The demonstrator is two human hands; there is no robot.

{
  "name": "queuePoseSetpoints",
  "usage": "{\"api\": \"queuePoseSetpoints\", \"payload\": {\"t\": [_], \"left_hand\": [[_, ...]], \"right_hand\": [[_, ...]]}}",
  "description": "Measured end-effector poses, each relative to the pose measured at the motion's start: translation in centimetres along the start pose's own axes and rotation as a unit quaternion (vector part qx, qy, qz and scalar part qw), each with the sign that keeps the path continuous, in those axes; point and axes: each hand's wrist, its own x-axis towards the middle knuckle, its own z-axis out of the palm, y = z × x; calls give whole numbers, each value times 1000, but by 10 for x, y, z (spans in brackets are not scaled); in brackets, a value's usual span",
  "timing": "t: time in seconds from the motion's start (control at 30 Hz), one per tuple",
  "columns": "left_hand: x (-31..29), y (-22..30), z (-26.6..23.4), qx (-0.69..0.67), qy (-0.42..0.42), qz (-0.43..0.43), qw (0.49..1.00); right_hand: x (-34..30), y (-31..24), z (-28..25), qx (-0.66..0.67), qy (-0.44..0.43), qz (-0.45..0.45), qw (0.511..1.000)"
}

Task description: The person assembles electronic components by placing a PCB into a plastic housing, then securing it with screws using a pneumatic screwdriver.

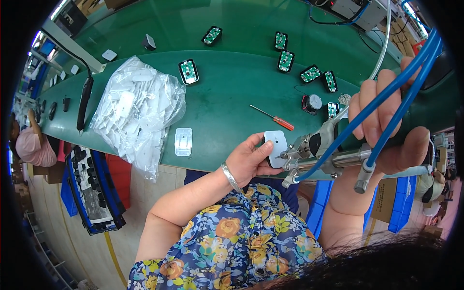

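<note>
In my left hand is a small box-shaped device with a pale cover and dark sides, pinched between thumb and fingers. A metal screwdriver head with blue air hoses meets its right side at the tip. My right hand is wrapped round the rear of this air-fed screwdriver, partly hidden behind the hoses. Beyond them lies a hand screwdriver with an orange-red handle. A loose whitish plastic cover rests left of my left hand, near the table edge.
A clear bag of white plastic parts fills the left of the green table. Several open black housings with green circuit boards stand farther back. A black pen-shaped tool hangs at left. Below it is a blue crate.
</note>
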Motion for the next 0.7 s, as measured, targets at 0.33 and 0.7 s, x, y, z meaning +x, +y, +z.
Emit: {"api": "queuePoseSetpoints", "payload": {"t": [0.33,0.7], "left_hand": [[13,7,-9,10,50,104,993],[-6,50,-28,180,134,167,960]], "right_hand": [[-4,-8,5,19,108,-36,993],[-34,-31,-21,-194,241,5,951]]}}
